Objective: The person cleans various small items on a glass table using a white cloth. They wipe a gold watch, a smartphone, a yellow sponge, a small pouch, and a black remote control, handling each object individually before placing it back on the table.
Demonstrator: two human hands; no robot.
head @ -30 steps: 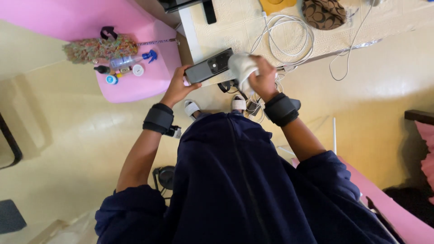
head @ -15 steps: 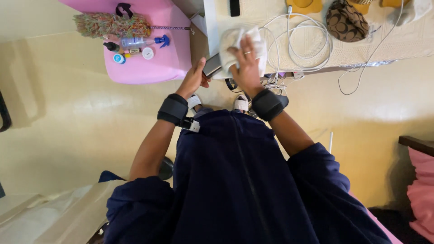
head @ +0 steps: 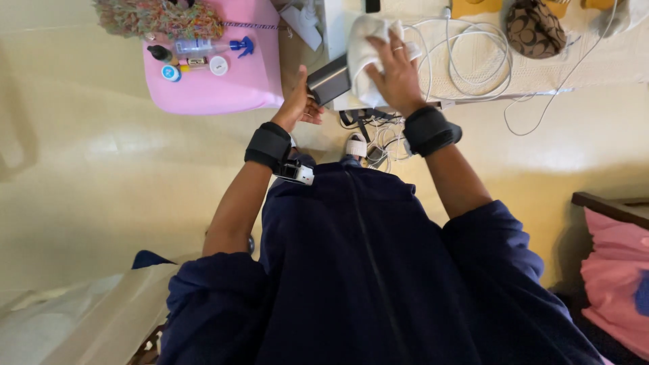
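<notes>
A: What are the hands doing right now?

B: The left hand (head: 301,101) is pinching the near left end of a dark flat device (head: 329,80), with the thumb lying along its edge and the fingers curling underneath. The right hand (head: 395,71) is pressing a white cloth (head: 368,51) against the device's far right end. Its fingers are spread flat over the cloth, not closed around it.

A: Where is the device sitting?

B: It is being held up in front of the person, tilted, at the near edge of the cream-covered table (head: 554,67). The pink table (head: 223,88) is to its left, carrying a spray bottle (head: 203,46) and some small jars. White cables (head: 473,54) are looping just right of the cloth, and a brown pouch (head: 534,27) is lying further right.

A: So which step would you say is in hand?

B: I judge it to be the wiping itself, since the cloth is covering part of the device and the palm is bearing down on it.

A: What does further rubbing call for?

B: In my view the left hand needs a firm pinch so the device is not slipping under the pressure. The cloth hand also needs to be staying clear of those cables.

A: Are both wrists wearing something?

B: Yes, each is wearing a black band (head: 269,145).
</notes>
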